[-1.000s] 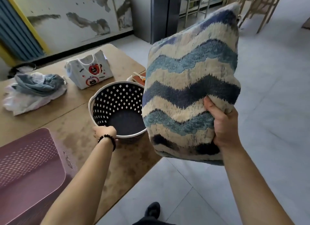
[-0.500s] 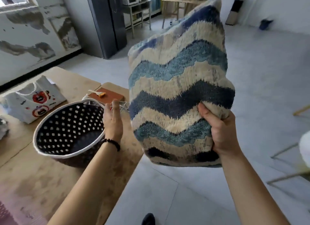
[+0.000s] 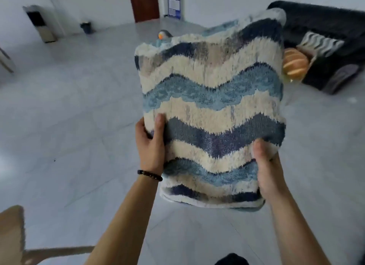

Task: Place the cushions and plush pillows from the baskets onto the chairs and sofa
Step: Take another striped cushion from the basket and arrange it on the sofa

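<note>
Since earlier frame: my left hand (image 3: pixel 151 144) off basket, now clasping left edge of cushion (image 3: pixel 212 110); basket and surface gone from view. My right hand (image 3: pixel 266 166) grips cushion's lower right edge. Cushion upright, frame centre, above floor (image 3: pixel 69 106). Dark sofa (image 3: pixel 325 25) upper right, carrying striped pillow (image 3: pixel 320 43); orange plush (image 3: pixel 295 64) beside it.

Cushion (image 3: pixel 212 114): shaggy plush cloth; floor (image 3: pixel 69 106): glossy tile.

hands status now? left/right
Left hand: closed on the left edge of the wavy-striped cushion.
Right hand: closed on the cushion's lower right edge.
</note>
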### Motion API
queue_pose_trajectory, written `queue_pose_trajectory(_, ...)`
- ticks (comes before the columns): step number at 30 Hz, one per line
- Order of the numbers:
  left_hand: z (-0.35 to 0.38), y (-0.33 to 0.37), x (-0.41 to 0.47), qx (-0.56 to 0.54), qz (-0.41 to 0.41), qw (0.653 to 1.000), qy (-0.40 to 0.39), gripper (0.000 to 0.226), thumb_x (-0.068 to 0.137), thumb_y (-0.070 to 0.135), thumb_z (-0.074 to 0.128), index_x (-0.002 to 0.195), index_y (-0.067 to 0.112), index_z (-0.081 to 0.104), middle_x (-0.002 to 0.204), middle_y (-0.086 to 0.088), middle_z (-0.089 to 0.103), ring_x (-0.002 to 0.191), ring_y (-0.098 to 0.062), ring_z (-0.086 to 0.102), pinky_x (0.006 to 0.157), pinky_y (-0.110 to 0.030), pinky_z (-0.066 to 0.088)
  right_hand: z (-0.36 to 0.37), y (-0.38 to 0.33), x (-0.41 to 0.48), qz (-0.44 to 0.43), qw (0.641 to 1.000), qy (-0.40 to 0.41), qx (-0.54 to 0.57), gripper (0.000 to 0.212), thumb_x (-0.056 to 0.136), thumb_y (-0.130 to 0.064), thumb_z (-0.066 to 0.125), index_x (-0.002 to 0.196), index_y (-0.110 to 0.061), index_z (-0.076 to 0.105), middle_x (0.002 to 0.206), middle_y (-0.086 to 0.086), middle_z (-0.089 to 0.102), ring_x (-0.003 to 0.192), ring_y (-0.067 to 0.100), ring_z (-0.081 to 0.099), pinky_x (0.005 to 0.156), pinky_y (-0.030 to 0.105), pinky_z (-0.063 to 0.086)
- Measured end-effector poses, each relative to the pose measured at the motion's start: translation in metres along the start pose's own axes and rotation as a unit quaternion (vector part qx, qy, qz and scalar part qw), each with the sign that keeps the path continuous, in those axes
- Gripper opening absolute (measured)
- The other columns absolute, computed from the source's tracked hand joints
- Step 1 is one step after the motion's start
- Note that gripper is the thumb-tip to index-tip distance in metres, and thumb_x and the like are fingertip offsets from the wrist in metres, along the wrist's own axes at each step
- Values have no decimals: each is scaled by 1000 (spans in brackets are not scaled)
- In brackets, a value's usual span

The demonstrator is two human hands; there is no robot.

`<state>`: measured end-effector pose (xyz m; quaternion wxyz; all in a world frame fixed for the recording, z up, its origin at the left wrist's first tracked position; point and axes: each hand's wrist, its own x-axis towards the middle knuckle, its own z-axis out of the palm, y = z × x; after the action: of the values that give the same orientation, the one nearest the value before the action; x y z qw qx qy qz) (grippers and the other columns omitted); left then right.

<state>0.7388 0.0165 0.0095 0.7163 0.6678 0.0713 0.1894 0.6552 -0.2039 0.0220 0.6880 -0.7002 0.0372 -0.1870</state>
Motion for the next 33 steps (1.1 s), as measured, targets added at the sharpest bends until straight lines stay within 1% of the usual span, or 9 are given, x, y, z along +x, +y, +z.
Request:
queue_pose_trajectory(2,73,-11,-7,19,19,998,-51,62,80,64,66,124,21,56,118,8,67,105,2,65,91,-21,53,-49,12,16,49,994,92,4,90,89,-67,50,97,23,48,98,47,49,84,48,47,81,47,47)
queue_pose_trajectory(4,141,-19,-14,35,35,995,-92,65,84,55,72,130,14,53,121,5,65,105,8,63,87,-13,51,-96,27,39,82,987,135,7,73,93,-59,51,105,14,51,103,38,52,91,42,51,89,44,48)
queue_pose_trajectory(6,204,-24,-17,34,45,990,-127,62,83,48,74,128,12,51,121,3,64,101,11,63,85,-8,50,-140,40,68,64,985,159,1,53,90,-60,56,115,-14,64,105,18,64,97,23,65,90,44,54)
queue_pose_trajectory(7,232,-23,-17,34,48,988,-140,60,81,44,73,127,12,50,120,4,64,100,11,63,86,-8,50,-162,49,85,48,984,172,-12,41,92,-60,58,120,-30,67,108,-3,72,106,10,68,90,32,57)
queue_pose_trajectory(10,303,-23,-5,22,70,984,-161,67,84,45,80,131,8,50,127,-4,63,115,-4,63,94,-14,50,-219,60,136,31,980,196,-25,35,92,-41,61,127,-37,58,112,-37,68,109,-14,62,89,6,48)
queue_pose_trajectory(15,396,-39,31,-10,65,979,-192,81,76,51,76,141,8,51,133,-6,66,122,-14,65,100,-24,53,-280,69,218,-1,974,216,-66,58,83,-36,68,134,-22,44,118,-19,62,102,-16,62,84,3,46)
queue_pose_trajectory(25,653,-117,151,-75,-20,973,-217,71,74,52,78,128,12,59,120,-1,73,112,-16,70,100,-44,56,-398,130,462,31,966,224,-123,64,77,-44,67,128,-28,33,111,-22,56,88,-26,58,72,-1,45)
queue_pose_trajectory(29,789,-109,192,-87,-24,955,-282,58,78,52,77,126,24,60,125,-1,72,118,-20,68,104,-51,53,-470,124,562,39,956,264,-123,50,78,-45,65,120,-43,37,110,-23,59,88,-23,61,73,0,47)
queue_pose_trajectory(33,929,-113,211,-86,-12,922,-379,57,84,49,74,134,23,60,129,0,71,120,-21,67,104,-54,53,-555,139,634,27,936,329,-122,55,79,-46,65,127,-46,38,113,-27,60,96,-21,60,85,9,47)
